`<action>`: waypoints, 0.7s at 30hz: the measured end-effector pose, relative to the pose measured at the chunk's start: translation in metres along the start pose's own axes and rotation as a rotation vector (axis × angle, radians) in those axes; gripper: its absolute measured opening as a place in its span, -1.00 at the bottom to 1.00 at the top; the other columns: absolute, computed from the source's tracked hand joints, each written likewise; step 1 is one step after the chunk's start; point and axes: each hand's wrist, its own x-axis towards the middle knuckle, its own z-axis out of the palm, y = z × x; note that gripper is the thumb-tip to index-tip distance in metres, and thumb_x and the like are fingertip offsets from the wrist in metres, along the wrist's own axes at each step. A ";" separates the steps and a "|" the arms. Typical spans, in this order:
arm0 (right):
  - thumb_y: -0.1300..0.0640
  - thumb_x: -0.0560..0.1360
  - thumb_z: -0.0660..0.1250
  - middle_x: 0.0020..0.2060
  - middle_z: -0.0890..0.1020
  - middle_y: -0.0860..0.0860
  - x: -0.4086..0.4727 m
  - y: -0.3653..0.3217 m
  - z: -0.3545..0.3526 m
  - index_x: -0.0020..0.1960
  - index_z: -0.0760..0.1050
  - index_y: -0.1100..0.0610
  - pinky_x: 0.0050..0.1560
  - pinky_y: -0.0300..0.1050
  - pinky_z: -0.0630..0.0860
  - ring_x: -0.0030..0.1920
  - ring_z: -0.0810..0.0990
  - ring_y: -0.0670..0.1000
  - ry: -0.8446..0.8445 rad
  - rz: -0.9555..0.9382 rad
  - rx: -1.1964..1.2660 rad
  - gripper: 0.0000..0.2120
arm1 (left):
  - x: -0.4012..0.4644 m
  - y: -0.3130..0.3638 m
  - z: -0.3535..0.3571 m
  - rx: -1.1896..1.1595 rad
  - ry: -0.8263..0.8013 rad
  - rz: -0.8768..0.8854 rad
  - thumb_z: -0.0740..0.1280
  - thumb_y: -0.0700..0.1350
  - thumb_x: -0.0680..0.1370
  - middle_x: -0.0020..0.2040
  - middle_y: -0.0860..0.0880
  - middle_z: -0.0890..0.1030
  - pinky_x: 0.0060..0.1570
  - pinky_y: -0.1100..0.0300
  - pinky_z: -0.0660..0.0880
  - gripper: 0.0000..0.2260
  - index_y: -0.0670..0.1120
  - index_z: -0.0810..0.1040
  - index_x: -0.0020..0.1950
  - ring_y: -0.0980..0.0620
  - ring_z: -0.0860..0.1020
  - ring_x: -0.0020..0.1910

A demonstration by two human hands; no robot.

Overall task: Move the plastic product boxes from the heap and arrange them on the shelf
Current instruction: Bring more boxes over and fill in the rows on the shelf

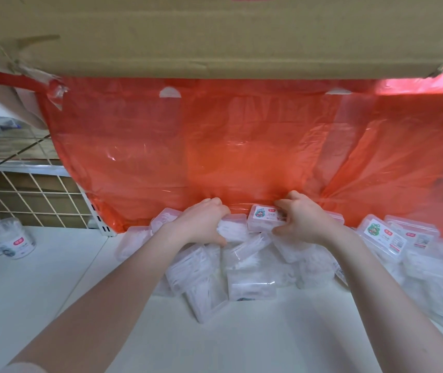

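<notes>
- On the white shelf [282,332], smooth and matte, a heap [244,267] of clear plastic boxes lies tumbled against the back, stretching from the middle out to the right edge.
- Each box is a flat rectangle with rounded corners, see-through, packed with thin white sticks; some lie flat, others are tipped on edge or overlap a neighbour.
- Left hand [201,224] rests on the heap's back row, fingers curled over the top of a clear box [232,230] and thumb tucked beneath it, gripping it.
- Right hand [299,220] grips a labelled box [267,219], fingers bent over its far edge and thumb under its near side; the label is white with a small round picture and a red tab.
- Both hands are apart, with the labelled box between them, and both bare forearms reach in from the bottom of the view.
- Two more labelled boxes [387,235] sit side by side at the right of the heap, tilted, faces up.
- Behind the heap hangs a sheet of thin red plastic [242,152], glossy and creased, its lower edge bunched just behind the fingers.
- Above it, a brown cardboard box [215,33] spans the top of the view, with torn tape at its left corner.
- At the left stands a white wire grid [35,195], and near it on the shelf two round clear tubs [8,239] with red-marked labels.
</notes>
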 end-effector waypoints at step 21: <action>0.03 0.30 0.42 0.09 0.47 -0.03 -0.073 -0.028 0.009 0.35 0.33 0.05 -0.13 -0.20 0.25 0.13 0.44 0.02 0.244 -0.013 0.077 -0.35 | -0.114 0.000 -0.020 -0.092 0.161 -0.338 0.43 -0.04 0.34 0.22 0.07 0.45 0.05 0.20 0.42 -0.44 0.05 0.40 0.32 0.04 0.47 0.15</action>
